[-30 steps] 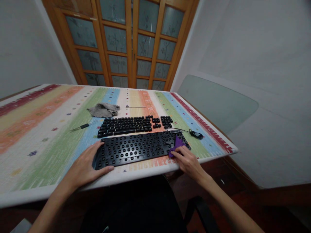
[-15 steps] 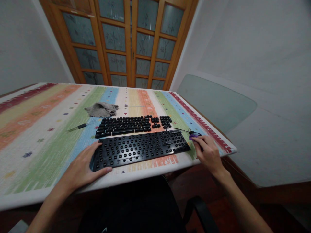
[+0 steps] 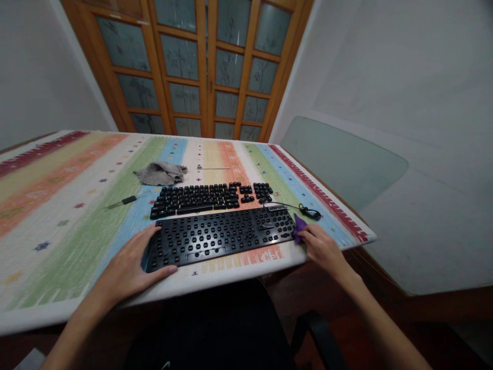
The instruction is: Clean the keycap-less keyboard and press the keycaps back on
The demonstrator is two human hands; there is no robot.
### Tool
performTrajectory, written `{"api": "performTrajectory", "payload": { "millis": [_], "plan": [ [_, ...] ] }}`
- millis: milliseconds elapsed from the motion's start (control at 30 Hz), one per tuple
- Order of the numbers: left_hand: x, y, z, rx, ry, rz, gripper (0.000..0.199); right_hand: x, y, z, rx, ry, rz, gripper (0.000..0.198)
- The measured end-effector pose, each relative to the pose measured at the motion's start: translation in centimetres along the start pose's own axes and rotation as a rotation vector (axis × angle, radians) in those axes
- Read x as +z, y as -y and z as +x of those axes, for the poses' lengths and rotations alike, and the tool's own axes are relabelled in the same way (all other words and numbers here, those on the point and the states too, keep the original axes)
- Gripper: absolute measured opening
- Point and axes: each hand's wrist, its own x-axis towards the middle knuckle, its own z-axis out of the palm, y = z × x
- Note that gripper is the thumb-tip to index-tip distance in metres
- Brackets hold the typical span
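A black keyboard base [image 3: 221, 235] with its keycaps off lies near the table's front edge. My left hand [image 3: 133, 262] grips its left end, fingers at the back corner and thumb along the front edge. At the opposite end, my right hand [image 3: 319, 247] pinches a purple cloth [image 3: 299, 226] against the base's right edge. The removed black keycaps [image 3: 196, 198] are laid out in keyboard order just behind the base. A thin black cable [image 3: 310, 213] runs from the base's back right and ends in a tied bundle behind my right hand.
A crumpled grey cloth [image 3: 162, 173] lies behind the keycaps, with a thin metal rod [image 3: 213, 168] to its right. Left of the keycaps is a wire puller with a black handle [image 3: 129, 200]. A striped tablecloth [image 3: 77, 226] covers the table. A chair armrest [image 3: 319, 339] is below.
My right hand has moved left and slightly toward me with the purple cloth, from beside the cable bundle to the keyboard base's right edge. My left hand stays in place.
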Motion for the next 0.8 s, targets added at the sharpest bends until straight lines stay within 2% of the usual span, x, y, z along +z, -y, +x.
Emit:
{"api": "performTrajectory", "payload": {
  "millis": [100, 167, 300, 400, 600, 800],
  "plan": [
    [0.0, 0.1, 0.0, -0.011, 0.005, -0.004, 0.096, -0.4, -0.6, 0.4, 0.096, -0.099, 0.027, 0.025],
    [0.1, 0.2, 0.0, -0.016, 0.006, -0.004, 0.096, -0.3, -0.1, 0.9, 0.096, -0.139, 0.098, 0.023],
    [0.1, 0.3, -0.1, -0.017, 0.02, 0.006, 0.098, 0.4, 1.9, 1.9, -0.013, -0.067, 0.239, 0.026],
    [0.1, 0.2, -0.1, -0.021, 0.029, 0.011, 0.098, 1.0, 2.5, 2.4, -0.061, 0.001, 0.25, 0.026],
    [0.2, 0.3, -0.2, -0.025, 0.027, 0.006, 0.097, 1.0, 1.4, 2.5, -0.052, 0.068, 0.085, 0.025],
    [0.3, 0.3, -0.2, -0.017, 0.02, 0.004, 0.098, 1.3, 0.6, 2.0, 0.036, 0.062, 0.103, 0.025]
  ]
}}
